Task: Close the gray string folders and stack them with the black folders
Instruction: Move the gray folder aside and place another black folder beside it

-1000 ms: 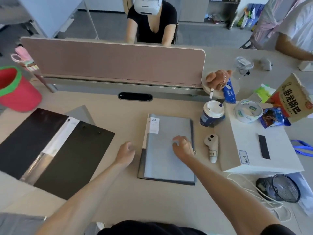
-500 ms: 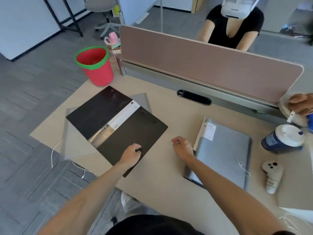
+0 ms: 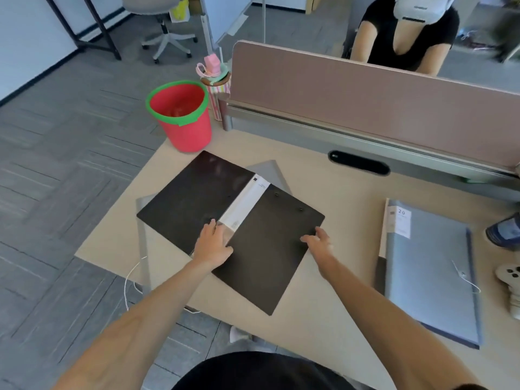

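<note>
A black folder [image 3: 261, 249] lies open and flat near the desk's left front, its white spine strip [image 3: 247, 202] facing up. Beneath it lies a gray string folder [image 3: 267, 171], with only its edges and a loose white string showing. My left hand [image 3: 212, 243] rests fingers spread on the black folder by the near end of the spine. My right hand [image 3: 319, 240] touches the folder's right edge, fingers apart. A closed gray string folder [image 3: 430, 266] with a "20" label lies on a dark folder at the right.
A red bucket [image 3: 183, 119] with a green rim stands at the desk's far left corner beside a striped pen cup [image 3: 215, 88]. A pink divider [image 3: 365, 99] runs along the back, a person seated behind it. A white controller [image 3: 510, 277] lies at the right edge.
My view swung left. My right hand left the closed gray folder and both hands moved left onto the open black folder.
</note>
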